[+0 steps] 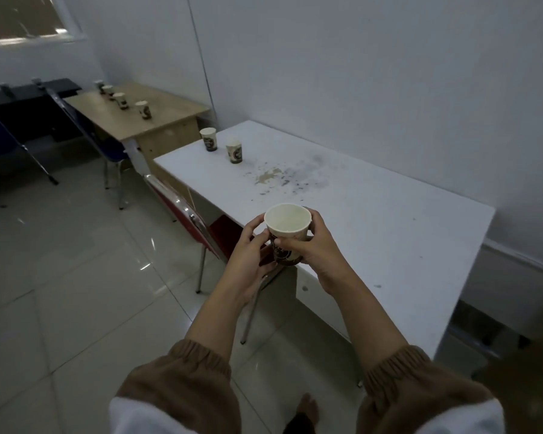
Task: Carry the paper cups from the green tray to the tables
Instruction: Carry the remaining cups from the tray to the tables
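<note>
At the centre of the frame, a paper cup is held upright at the left edge of the white tabletop. Both hands curl round it: the left hand at its left side, the right hand round its printed body. Two more cups stand at the tabletop's far end, and others line the wooden tabletop at upper left. The carrying step looks nearly over. The next move calls for lowering the cup level onto bare surface short of the stain, then loosening both hands.
</note>
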